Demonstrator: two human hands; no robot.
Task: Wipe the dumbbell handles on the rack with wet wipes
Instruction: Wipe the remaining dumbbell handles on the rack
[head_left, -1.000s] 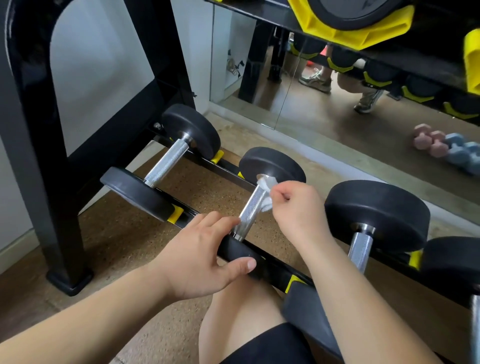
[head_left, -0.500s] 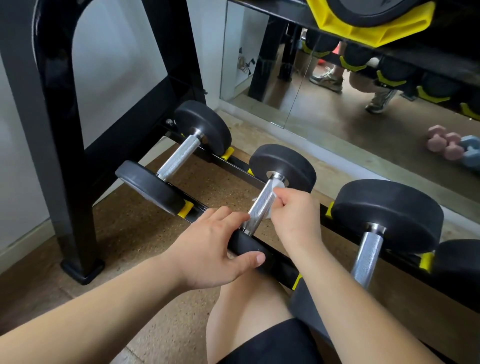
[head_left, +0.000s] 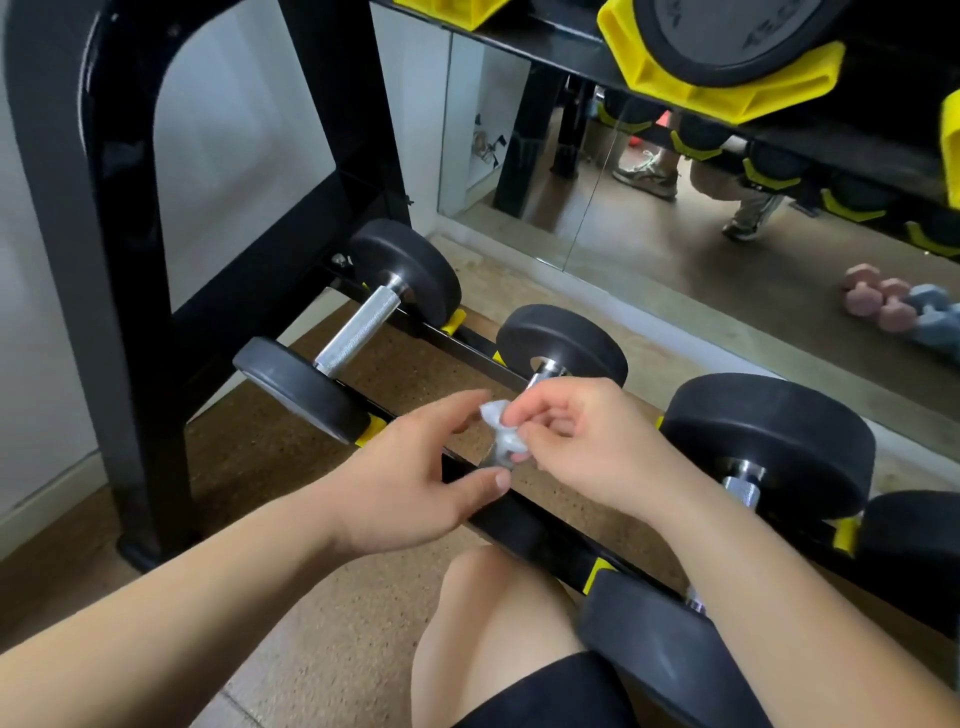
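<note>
Pinching the wet wipe (head_left: 503, 435), right hand (head_left: 582, 441) hovers over the dumbbell handle (head_left: 543, 375).

- A right hand (head_left: 582, 441) pinches a crumpled wet wipe (head_left: 501, 434) over the middle dumbbell's handle (mostly hidden) on a black rack (head_left: 452, 338).
- The left hand (head_left: 410, 478) hovers beside it, fingers spread.
- Another dumbbell (head_left: 358, 332) rests to the left, its chrome handle bare.

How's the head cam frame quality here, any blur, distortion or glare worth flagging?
Head view: wide-angle bowing on the rack upright; slight motion blur on the left hand and right hand around the wet wipe; soft even daylight, no harsh glare; the mirror adds reflected clutter.
</note>
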